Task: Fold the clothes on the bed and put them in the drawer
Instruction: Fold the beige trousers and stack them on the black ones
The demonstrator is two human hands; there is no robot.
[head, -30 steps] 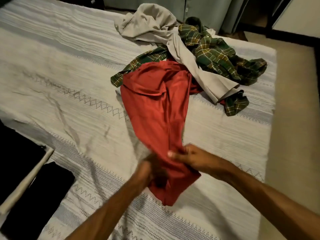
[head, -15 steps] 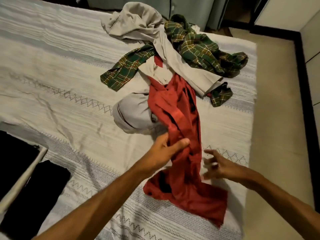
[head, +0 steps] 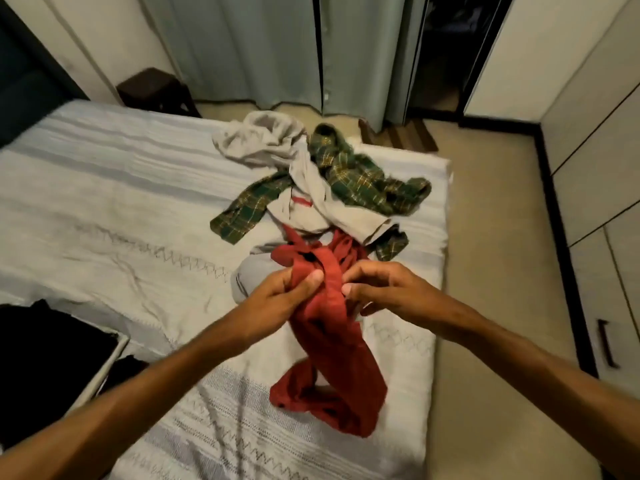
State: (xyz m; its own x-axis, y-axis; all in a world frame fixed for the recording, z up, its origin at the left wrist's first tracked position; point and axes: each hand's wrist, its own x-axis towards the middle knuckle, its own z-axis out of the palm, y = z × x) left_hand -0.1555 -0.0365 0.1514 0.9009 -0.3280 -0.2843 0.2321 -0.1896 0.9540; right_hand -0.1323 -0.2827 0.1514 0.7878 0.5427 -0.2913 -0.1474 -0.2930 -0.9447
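Bed (head: 114, 202), pale striped cover, fills the left and centre of the head view. Its right edge runs alongside a strip of bare floor (head: 491, 237); beyond that, cupboard fronts (head: 588, 168) with a dark handle. The far end of the bed stops short of curtains (head: 259, 46), with a small striped mat (head: 401, 135) on the floor there. A dark stool (head: 152, 88) stands off the far left corner. Open bed cover lies to the left of the clothes; black items (head: 45, 355) sit at the near left edge.

Red garment (head: 332, 341): bunched into a rope-like twist, long axis running from the clothes pile toward the viewer, slightly rightward at the near end. The far end is tangled at the base of the pile; the near end pools in loose folds on the bed, near the right edge.

Left hand (head: 277, 299): fingers curled round the red cloth, thumb pressed on top, gripping. Right hand (head: 384, 289): thumb and fingertips pinching the same twist just beside the left hand, the remaining fingers loosely bent.

Pile beyond the hands: green plaid shirt (head: 356, 174) sprawled across a beige garment (head: 263, 140), one plaid sleeve trailing left. A grey garment (head: 249, 275) lies just behind the left hand, partly under the red cloth.
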